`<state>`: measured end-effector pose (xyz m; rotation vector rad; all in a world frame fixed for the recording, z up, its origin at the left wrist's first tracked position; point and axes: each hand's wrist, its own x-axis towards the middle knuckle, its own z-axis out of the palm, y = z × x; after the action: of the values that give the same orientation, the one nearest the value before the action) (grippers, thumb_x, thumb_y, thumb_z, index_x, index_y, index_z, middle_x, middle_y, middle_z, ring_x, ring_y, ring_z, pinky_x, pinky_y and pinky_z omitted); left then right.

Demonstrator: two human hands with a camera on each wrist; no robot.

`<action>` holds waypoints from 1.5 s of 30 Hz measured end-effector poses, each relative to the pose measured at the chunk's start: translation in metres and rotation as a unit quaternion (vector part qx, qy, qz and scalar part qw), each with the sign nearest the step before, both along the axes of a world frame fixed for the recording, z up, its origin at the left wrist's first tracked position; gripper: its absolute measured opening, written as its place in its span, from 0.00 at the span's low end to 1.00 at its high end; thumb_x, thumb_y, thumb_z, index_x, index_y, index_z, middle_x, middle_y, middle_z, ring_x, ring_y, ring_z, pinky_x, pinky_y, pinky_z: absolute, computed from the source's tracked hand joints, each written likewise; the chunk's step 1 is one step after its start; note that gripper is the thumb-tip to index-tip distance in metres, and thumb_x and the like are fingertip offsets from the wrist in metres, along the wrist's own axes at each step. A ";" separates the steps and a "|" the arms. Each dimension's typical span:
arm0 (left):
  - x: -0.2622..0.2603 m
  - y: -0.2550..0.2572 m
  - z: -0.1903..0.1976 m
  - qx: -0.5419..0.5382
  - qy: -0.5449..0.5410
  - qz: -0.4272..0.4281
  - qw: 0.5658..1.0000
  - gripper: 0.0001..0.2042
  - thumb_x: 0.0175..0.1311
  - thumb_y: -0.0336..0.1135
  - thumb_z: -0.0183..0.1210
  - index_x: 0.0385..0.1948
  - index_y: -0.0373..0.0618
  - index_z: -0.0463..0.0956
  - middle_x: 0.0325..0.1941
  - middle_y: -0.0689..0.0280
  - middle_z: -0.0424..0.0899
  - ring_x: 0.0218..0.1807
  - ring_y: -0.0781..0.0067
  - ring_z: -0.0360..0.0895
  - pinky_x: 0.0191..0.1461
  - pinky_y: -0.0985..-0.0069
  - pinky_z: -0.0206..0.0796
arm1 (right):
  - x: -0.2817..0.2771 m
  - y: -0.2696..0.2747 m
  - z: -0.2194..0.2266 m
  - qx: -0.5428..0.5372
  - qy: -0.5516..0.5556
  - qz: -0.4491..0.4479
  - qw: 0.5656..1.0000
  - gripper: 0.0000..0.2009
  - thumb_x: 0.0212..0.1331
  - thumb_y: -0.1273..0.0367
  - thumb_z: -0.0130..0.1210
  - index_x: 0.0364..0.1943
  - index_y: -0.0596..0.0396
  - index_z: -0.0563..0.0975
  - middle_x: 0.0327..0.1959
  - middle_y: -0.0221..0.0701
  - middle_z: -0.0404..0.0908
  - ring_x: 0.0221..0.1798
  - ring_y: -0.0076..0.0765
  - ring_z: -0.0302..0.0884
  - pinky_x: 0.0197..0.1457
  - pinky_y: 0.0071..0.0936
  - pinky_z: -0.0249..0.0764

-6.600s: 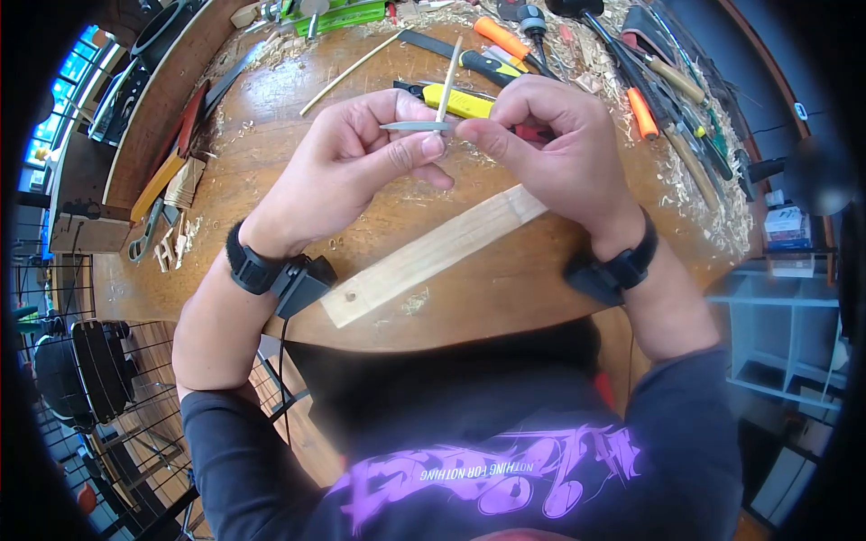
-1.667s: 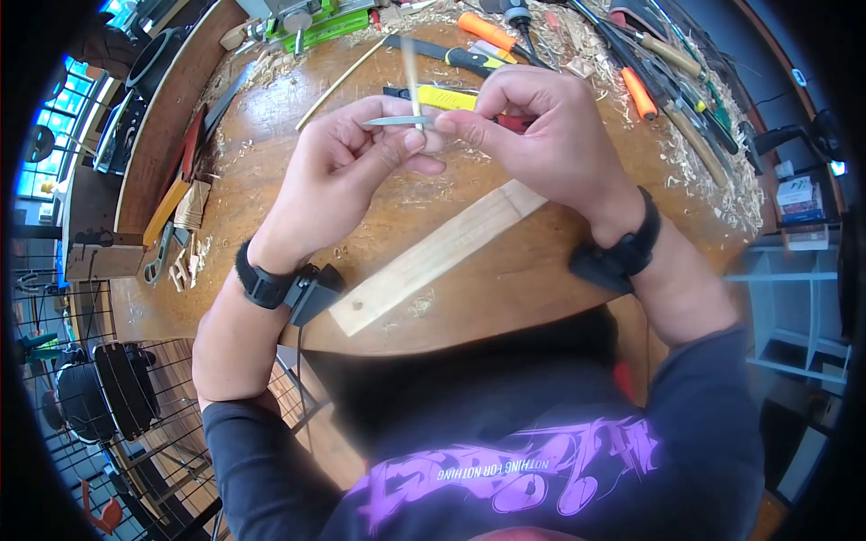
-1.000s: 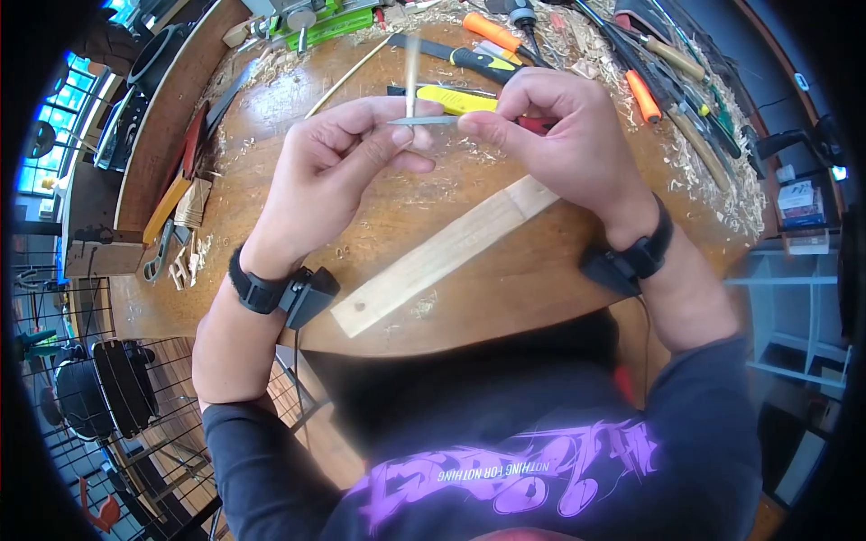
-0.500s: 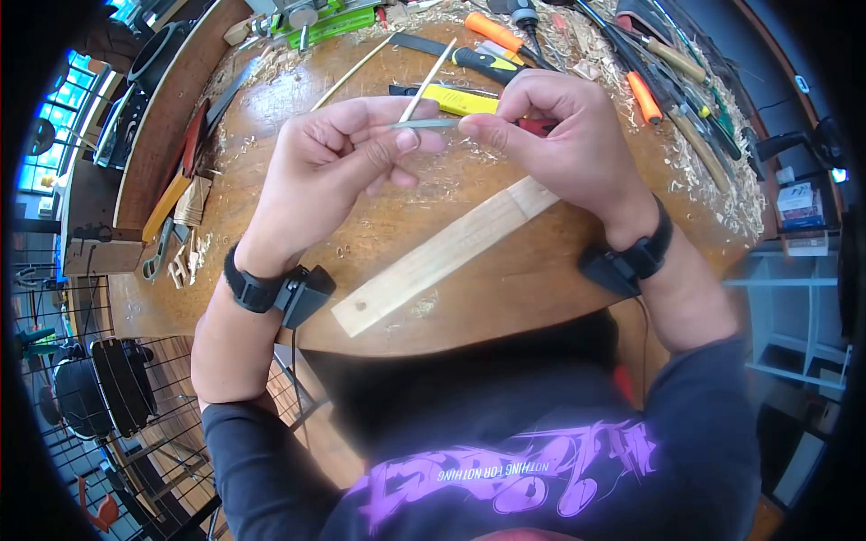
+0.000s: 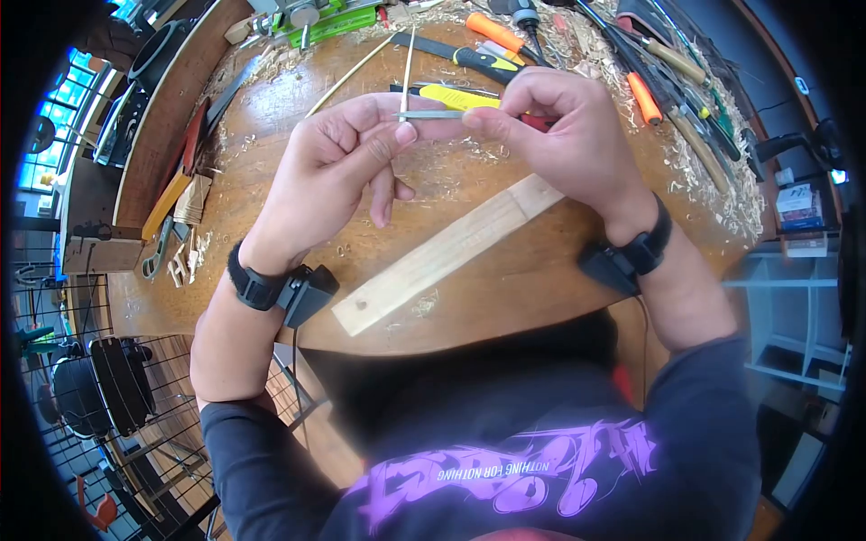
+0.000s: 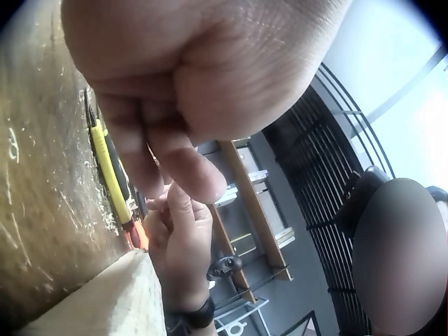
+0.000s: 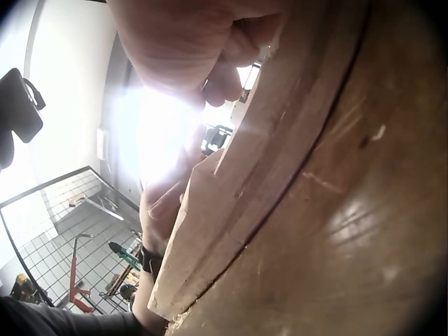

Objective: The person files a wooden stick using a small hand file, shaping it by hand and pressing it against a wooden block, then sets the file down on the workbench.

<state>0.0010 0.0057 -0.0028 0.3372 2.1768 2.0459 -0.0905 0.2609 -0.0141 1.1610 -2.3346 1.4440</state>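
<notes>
In the head view, my left hand [image 5: 334, 171] pinches the lower end of a thin wooden stick [image 5: 409, 68] between thumb and fingers. The stick points up and away, almost straight. A thin grey strip [image 5: 437, 114], seen nearly edge-on, crosses it just above the left thumb. My right hand [image 5: 573, 135] pinches that strip's right end with thumb and forefinger. In the left wrist view the left hand [image 6: 210, 70] fills the top, its grip hidden behind its fingers. A flat wooden board [image 5: 442, 257] lies on the table beneath both hands.
A yellow utility knife [image 5: 446, 96] lies just beyond the hands. Behind it are a yellow-and-black handled tool [image 5: 487, 63], an orange-handled tool [image 5: 492, 30] and another thin stick [image 5: 352, 77]. Wood shavings [image 5: 713, 189] and several tools line the right. Scissors [image 5: 158, 252] lie left.
The stick, blurred earlier, then leaning right half a second ago, now stands nearly straight. The left hand's lower fingers have come down and away from the stick. The board has stayed put.
</notes>
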 end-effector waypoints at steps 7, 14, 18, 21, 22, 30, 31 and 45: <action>0.002 -0.002 0.006 -0.002 0.010 0.003 1.000 0.18 0.88 0.33 0.51 0.70 0.34 0.75 0.58 0.54 0.92 0.16 0.88 0.75 0.41 0.80 0.84 | 0.002 0.002 0.004 0.003 -0.009 -0.007 1.000 0.13 0.63 0.62 0.77 0.29 0.56 0.88 0.21 0.24 0.81 0.24 0.15 0.71 0.26 0.22 0.64; 0.002 0.000 0.003 -0.013 0.007 0.005 1.000 0.19 0.86 0.32 0.52 0.71 0.33 0.75 0.54 0.56 0.94 0.16 0.87 0.76 0.41 0.80 0.85 | 0.003 -0.004 -0.002 -0.011 0.009 0.010 1.000 0.15 0.62 0.61 0.78 0.29 0.57 0.87 0.20 0.24 0.80 0.24 0.15 0.71 0.26 0.22 0.64; 0.005 0.004 0.008 0.000 0.004 0.012 1.000 0.19 0.86 0.31 0.53 0.70 0.32 0.75 0.49 0.59 0.94 0.16 0.87 0.76 0.41 0.80 0.85 | -0.001 -0.001 -0.009 -0.025 -0.031 0.015 0.999 0.15 0.62 0.62 0.79 0.28 0.57 0.86 0.21 0.24 0.80 0.24 0.16 0.72 0.27 0.22 0.65; 0.003 0.007 0.007 -0.056 0.000 -0.018 0.998 0.19 0.85 0.31 0.55 0.70 0.32 0.76 0.43 0.63 0.94 0.16 0.87 0.76 0.40 0.81 0.85 | 0.008 -0.007 0.000 -0.022 0.033 0.026 0.999 0.15 0.61 0.62 0.79 0.28 0.57 0.85 0.21 0.25 0.80 0.24 0.17 0.72 0.27 0.22 0.65; 0.003 0.003 0.005 -0.034 0.001 -0.003 0.999 0.19 0.85 0.31 0.56 0.70 0.32 0.76 0.41 0.64 0.93 0.16 0.88 0.76 0.40 0.81 0.85 | 0.007 -0.003 0.000 -0.019 0.020 0.014 1.000 0.15 0.61 0.62 0.79 0.28 0.57 0.85 0.21 0.25 0.80 0.24 0.17 0.72 0.27 0.23 0.65; 0.004 0.005 0.008 -0.037 -0.011 -0.013 0.999 0.19 0.83 0.31 0.59 0.69 0.33 0.77 0.39 0.66 0.93 0.20 0.89 0.80 0.38 0.84 0.84 | 0.003 -0.005 -0.004 -0.034 0.041 0.030 0.998 0.15 0.61 0.63 0.79 0.27 0.57 0.85 0.21 0.26 0.80 0.24 0.18 0.71 0.27 0.23 0.65; 0.005 0.003 0.010 -0.033 -0.003 0.008 0.999 0.19 0.83 0.31 0.59 0.69 0.33 0.77 0.41 0.65 0.93 0.22 0.88 0.82 0.35 0.86 0.82 | 0.000 0.001 -0.005 -0.021 0.002 0.013 1.000 0.15 0.62 0.63 0.79 0.27 0.57 0.85 0.21 0.25 0.80 0.23 0.17 0.71 0.26 0.23 0.65; 0.005 0.005 0.008 -0.046 -0.012 -0.002 0.999 0.20 0.83 0.31 0.59 0.70 0.32 0.76 0.56 0.58 0.93 0.18 0.90 0.78 0.31 0.89 0.80 | 0.005 -0.005 0.000 -0.020 0.028 0.033 0.999 0.14 0.62 0.63 0.79 0.29 0.57 0.87 0.22 0.24 0.81 0.25 0.16 0.72 0.27 0.23 0.64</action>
<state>0.0058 0.0102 0.0052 0.3032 2.2453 1.9296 -0.0857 0.2560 -0.0140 1.2607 -2.2402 1.4540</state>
